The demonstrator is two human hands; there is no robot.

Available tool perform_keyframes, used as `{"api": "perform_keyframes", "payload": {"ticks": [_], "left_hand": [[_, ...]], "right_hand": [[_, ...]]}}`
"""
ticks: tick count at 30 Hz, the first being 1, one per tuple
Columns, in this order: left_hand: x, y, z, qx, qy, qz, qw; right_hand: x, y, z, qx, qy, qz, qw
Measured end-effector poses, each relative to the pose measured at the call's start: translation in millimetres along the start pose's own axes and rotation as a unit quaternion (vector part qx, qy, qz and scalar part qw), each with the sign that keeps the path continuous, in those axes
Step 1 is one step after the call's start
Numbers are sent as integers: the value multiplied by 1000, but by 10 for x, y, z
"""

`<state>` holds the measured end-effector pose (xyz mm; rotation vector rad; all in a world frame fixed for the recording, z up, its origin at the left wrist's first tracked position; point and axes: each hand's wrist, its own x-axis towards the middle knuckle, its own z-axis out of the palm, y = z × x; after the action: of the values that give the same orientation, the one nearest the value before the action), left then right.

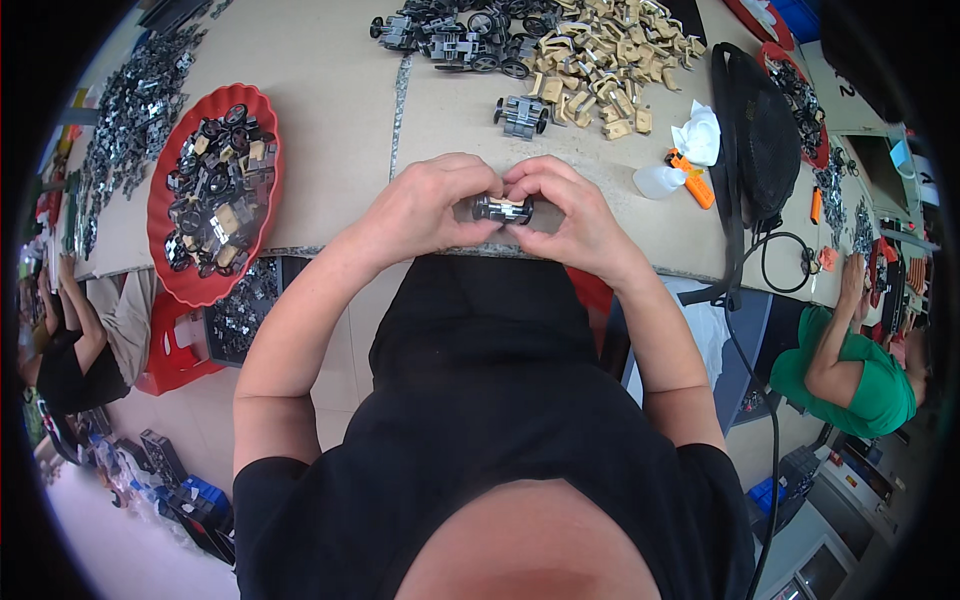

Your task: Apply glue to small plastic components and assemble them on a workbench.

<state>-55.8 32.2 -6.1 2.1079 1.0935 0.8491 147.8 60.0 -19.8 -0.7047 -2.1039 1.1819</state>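
Observation:
Both my hands meet at the near edge of the table, gripping one small dark wheeled part (503,209) between the fingertips. My left hand (430,205) pinches its left end and my right hand (565,215) pinches its right end, thumbs pressed against it. Just beyond my hands a finished grey wheeled piece (521,115) lies on the cardboard tabletop (330,90). Farther back is a heap of tan plastic parts (600,55) beside several dark wheel assemblies (455,35).
A red oval tray (158,215) holding black wheels and tan parts lies at my left. A pile of small grey parts (130,110) spreads at far left. An orange tool (692,178), white bottle (658,180) and black bag (765,140) lie right. People sit on both sides.

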Motion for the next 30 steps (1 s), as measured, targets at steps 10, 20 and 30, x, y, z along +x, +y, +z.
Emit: {"api": "perform_keyframes", "payload": {"ticks": [10,20,30], "left_hand": [[27,-119,93,-35,24,52,998],[3,-177,124,-68,35,73,994],[-38,-166,104,83,111,100,985]], "right_hand": [[-15,30,0,-14,7,-14,1000],[-11,31,-10,-3,-9,-33,999],[60,-19,-3,121,76,41,989]]}}
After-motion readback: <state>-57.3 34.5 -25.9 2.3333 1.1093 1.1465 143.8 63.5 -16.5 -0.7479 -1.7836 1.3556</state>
